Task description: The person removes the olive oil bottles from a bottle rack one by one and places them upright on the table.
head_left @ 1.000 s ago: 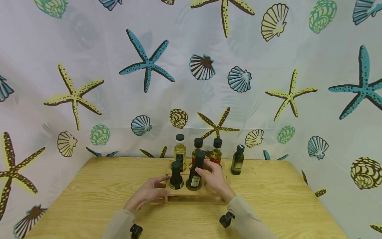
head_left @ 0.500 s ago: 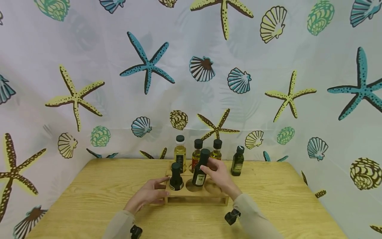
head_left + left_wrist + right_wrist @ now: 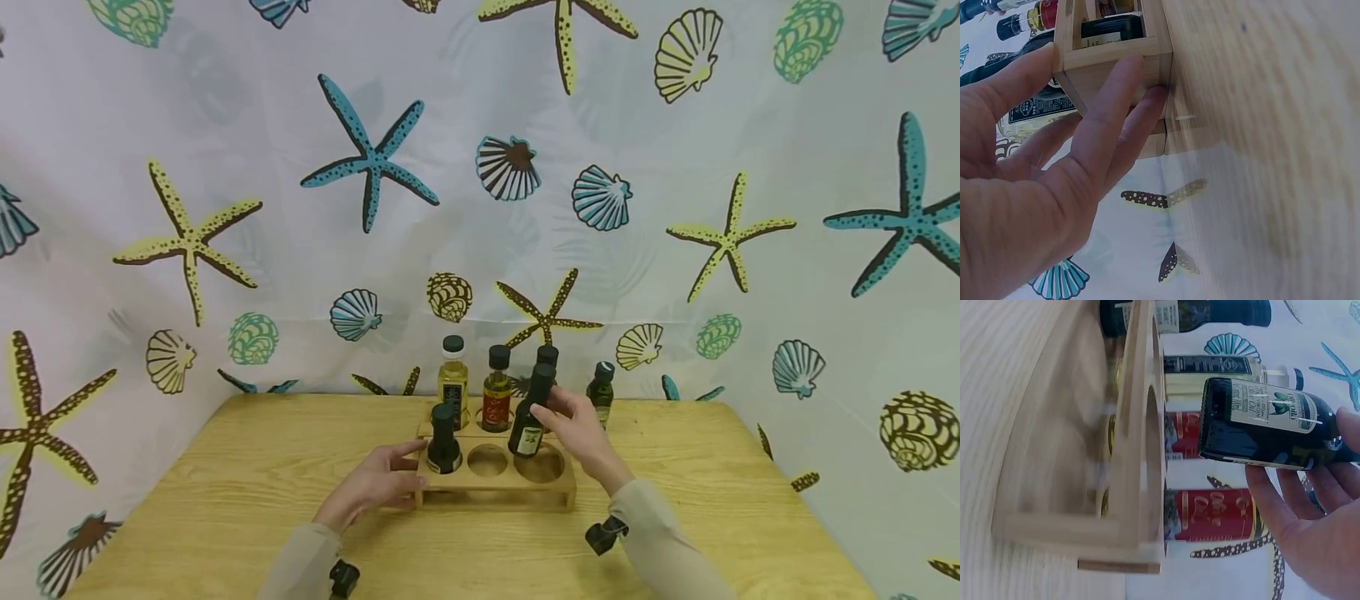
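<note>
Your right hand [image 3: 581,429] grips a dark green bottle [image 3: 529,429] high on its neck, thumb on the near side and fingers bent around the far side. You hold it tilted, cap leaning to the right, with its base raised above the front tier of the wooden rack [image 3: 472,483], over the left part of the right-hand opening. In the right wrist view, its pale olive oil label faces the camera, and the bottle is apart from the rack.

Your left hand [image 3: 377,482] lies at the left end of the rack, thumb and fingers spread well apart. Your left wrist view shows the thumb tip at the upper edge and two nearly straight fingers against the end panel. The two hands are well apart from each other, with the rack between them.

Near your left fingers, a black-capped bottle [image 3: 444,446] stands in the front tier's left opening. Behind it, the back tier carries a pale yellow bottle [image 3: 454,379] on the left, a red-labelled bottle [image 3: 496,404] in the middle and a second red-labelled one [image 3: 1213,515] on the right, mostly hidden in the head view. Just beyond your right hand, a small green bottle [image 3: 601,393] stands upright on the table [image 3: 225,483].
</note>
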